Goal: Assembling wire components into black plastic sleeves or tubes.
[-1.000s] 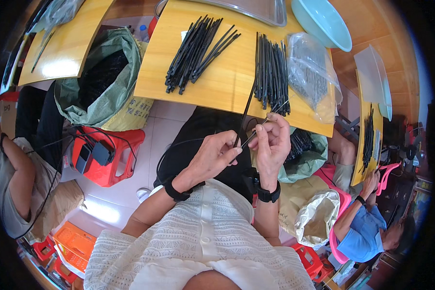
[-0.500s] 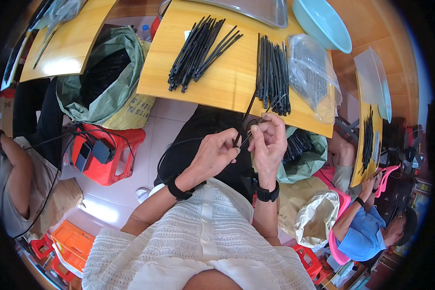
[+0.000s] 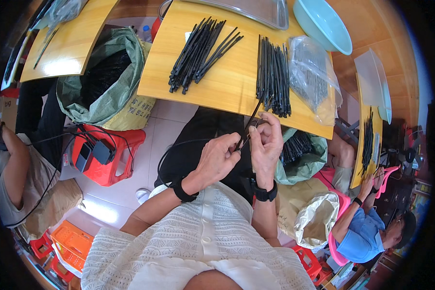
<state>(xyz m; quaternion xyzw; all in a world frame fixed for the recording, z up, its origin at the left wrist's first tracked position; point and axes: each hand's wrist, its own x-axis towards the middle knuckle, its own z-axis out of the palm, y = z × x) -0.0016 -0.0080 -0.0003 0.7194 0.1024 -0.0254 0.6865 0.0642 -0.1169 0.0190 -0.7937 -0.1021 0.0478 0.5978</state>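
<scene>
In front of my lap, just off the table's near edge, my left hand (image 3: 218, 155) is closed, thumb and fingers pinching a thin black strip (image 3: 252, 115). The strip slants up and right from those fingers to the near end of a black bundle. Close beside it, my right hand (image 3: 265, 149) has its thumb and fingers bent together around a slender piece too fine to name. A bundle of thin black strips (image 3: 272, 72) lies on the wooden table (image 3: 171, 99), and a looser pile of them (image 3: 193, 55) is farther left.
A clear plastic bag of thin grey pieces (image 3: 311, 72) lies right of the bundle. Behind are a metal tray (image 3: 268, 14) and a light blue basin (image 3: 323, 24). Green sacks (image 3: 101, 104) of black strips stand below. A red stool (image 3: 104, 164) is left; a person in blue (image 3: 362, 237) sits right.
The black strip's upper end has come down and nearer to me. A thin piece that stuck out above my right fingers shows less, and a small dark loop there is gone from view.
</scene>
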